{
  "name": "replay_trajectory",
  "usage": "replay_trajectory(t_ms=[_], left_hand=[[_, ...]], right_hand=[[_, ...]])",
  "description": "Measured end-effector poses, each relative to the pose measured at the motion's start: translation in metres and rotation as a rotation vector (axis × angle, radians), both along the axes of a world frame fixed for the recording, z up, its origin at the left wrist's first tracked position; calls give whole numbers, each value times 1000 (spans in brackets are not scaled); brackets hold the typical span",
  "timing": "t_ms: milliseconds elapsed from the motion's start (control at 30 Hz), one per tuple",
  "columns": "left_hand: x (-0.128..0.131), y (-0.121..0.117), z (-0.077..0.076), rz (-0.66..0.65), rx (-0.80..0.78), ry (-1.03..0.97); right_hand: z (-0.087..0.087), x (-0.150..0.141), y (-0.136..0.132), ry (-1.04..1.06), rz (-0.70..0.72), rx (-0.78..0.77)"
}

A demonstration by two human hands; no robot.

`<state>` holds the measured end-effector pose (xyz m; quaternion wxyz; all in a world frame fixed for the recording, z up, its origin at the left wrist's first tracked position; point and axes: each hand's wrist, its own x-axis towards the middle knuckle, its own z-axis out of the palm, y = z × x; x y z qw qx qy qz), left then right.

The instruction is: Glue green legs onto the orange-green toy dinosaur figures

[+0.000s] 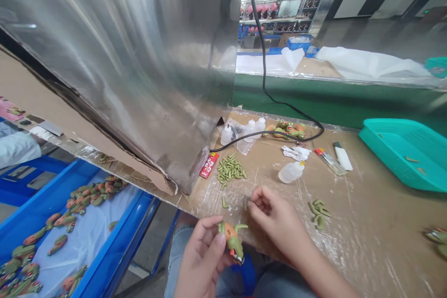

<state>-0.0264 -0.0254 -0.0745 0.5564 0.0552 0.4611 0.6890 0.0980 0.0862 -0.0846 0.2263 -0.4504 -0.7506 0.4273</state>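
My left hand (206, 256) grips a small green and orange toy figure (231, 240), near the table's front edge. One thin green limb sticks out of the figure, and its head with white and red details points down. To the right of the figure, my right hand (270, 214) is held just above the table with thumb and fingers pinched together. Whatever lies between those fingertips is too small to make out. A single bent green piece (224, 202) lies between the hands, below a pile of similar green pieces (231, 169). A smaller group of green pieces (319, 213) rests right of my right hand.
A metal panel (139, 65) rises at the left. Farther back are a squeeze bottle (291, 172), a brush (330, 162), a red packet (209, 165), a black cable (264, 70) and several figures (284, 129). A teal tray (401, 153) stands right; a blue crate (101, 251) holds figures.
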Motion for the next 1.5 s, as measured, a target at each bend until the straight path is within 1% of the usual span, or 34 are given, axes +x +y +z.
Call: replay_trajectory(t_ms=[133,233,333,433,533,667,833,900,967,1067,1133,1200,1267,1367,1433,1500], left_hand=[[7,5,3,-24,72,-110],[12,6,5,-56,110,-146],[16,6,6,-90,149,-123],[19,4,9,-120,167,-95],[20,5,13,-149,142,-131],[21,7,15,-163,89,-194],[20,8,14,-182,38,-210],[20,8,15,-181,21,-219],[20,7,17,-164,14,-221],[22,7,20,-136,24,-208],[22,7,19,-129,32,-187],[22,7,17,-140,26,-137],[22,6,13,-165,9,-67],[24,4,8,-209,6,8],[26,3,7,-224,35,17],[28,2,8,-233,72,11]], right_hand=[[7,20,-26,246,-9,-236],[11,29,-38,339,-42,-295],[14,34,-43,420,-72,-262],[16,38,-43,448,-50,-217],[16,41,-44,415,-34,-83],[15,46,-44,385,25,112],[16,53,-45,324,130,225],[17,54,-46,299,152,253],[18,54,-48,317,128,213],[19,52,-50,390,64,53],[20,51,-50,435,30,-50],[24,52,-49,463,5,-101],[31,53,-48,482,-4,-91],[41,51,-47,516,31,-20],[44,49,-46,507,41,-5],[43,47,-47,474,34,-27]])
